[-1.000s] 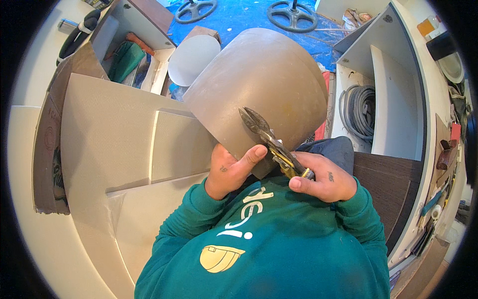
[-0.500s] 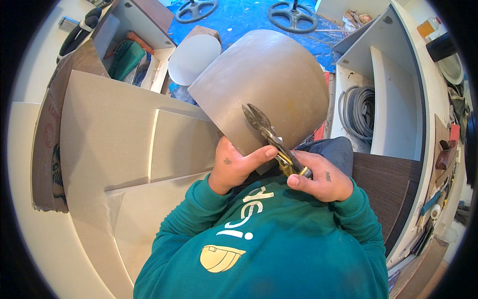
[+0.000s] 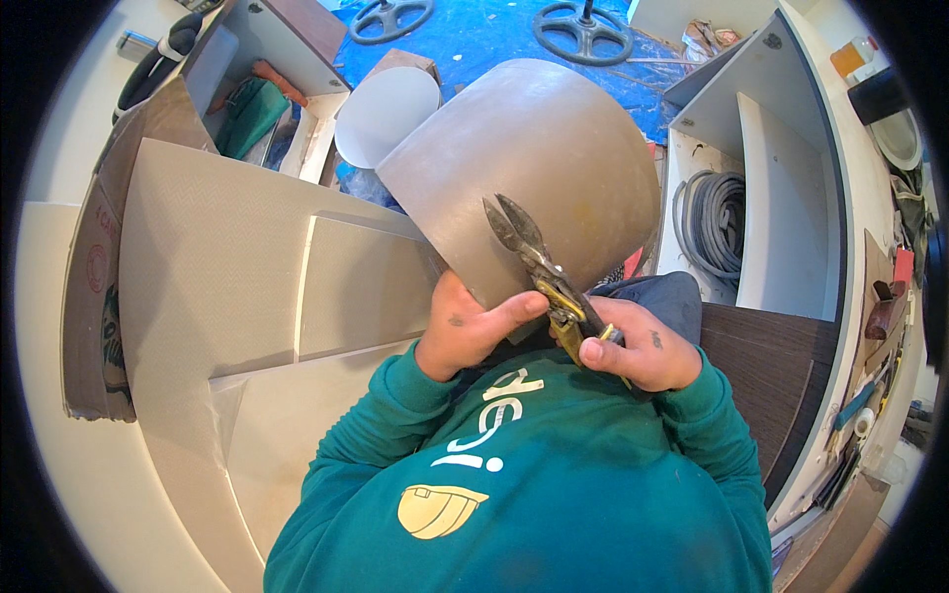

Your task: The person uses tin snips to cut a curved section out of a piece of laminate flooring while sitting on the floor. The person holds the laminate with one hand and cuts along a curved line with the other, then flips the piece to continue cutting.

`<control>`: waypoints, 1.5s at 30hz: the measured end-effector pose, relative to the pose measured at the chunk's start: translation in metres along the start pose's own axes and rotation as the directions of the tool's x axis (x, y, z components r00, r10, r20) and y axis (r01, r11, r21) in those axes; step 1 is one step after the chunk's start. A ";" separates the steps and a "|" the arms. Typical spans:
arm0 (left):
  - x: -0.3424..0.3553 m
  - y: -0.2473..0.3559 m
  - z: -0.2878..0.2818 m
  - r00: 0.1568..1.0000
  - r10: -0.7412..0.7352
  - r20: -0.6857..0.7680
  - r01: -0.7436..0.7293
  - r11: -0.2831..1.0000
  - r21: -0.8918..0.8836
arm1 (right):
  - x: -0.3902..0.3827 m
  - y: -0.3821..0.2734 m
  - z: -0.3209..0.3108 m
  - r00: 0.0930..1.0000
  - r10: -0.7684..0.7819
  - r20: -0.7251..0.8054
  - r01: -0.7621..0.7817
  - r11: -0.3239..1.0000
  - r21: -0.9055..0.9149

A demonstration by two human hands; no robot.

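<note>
In front of me curves a large, smooth beige-grey flexible sheet [image 3: 554, 138], bent into a broad arch. My left hand [image 3: 463, 334] grips its near edge, thumb on top and the other fingers hidden beneath. With my right hand [image 3: 647, 346] I hold tin snips [image 3: 539, 262] by their worn yellow-and-black handles. The dark blades point up and away over the sheet's surface, tips slightly apart. My left thumb reaches close to the snips' pivot; whether it touches is unclear. Part of the handles is hidden in my right palm.
Large flat beige sheets [image 3: 198, 257] lie at left beside a cardboard piece [image 3: 89, 296]. A pale round disc [image 3: 388, 117] stands beyond. An open cabinet at right holds a coil of grey hose [image 3: 714, 227]. Handwheels [image 3: 583, 35] rest on a blue tarp [image 3: 474, 49]; tools line the far right.
The snips' handles have spread a little and my right hand has shifted slightly right. The curved sheet has bulged slightly to the right; my left hand keeps its grip.
</note>
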State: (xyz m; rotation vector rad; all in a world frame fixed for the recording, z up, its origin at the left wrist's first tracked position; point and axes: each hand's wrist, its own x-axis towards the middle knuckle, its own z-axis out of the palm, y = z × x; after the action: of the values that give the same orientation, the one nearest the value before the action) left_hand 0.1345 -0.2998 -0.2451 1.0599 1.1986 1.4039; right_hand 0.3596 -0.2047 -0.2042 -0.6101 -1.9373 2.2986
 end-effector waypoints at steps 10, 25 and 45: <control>-0.004 -0.007 -0.002 0.989 -0.064 -0.132 0.034 0.975 -0.219 | 0.003 0.019 -0.001 0.995 -0.039 -0.089 0.043 0.998 0.044; -0.005 -0.009 0.002 0.990 -0.082 -0.115 0.061 0.982 -0.178 | 0.008 0.029 0.001 0.981 -0.121 -0.151 0.124 0.992 0.006; 0.005 -0.007 0.012 0.994 0.087 -0.066 -0.074 0.983 0.170 | 0.004 0.021 -0.002 0.997 0.003 -0.077 0.005 0.994 0.108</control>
State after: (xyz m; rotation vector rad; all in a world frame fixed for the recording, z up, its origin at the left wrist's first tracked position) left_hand 0.1465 -0.2933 -0.2498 1.1934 1.3597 1.4340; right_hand 0.3610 -0.2062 -0.2260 -0.6755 -1.7669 2.3243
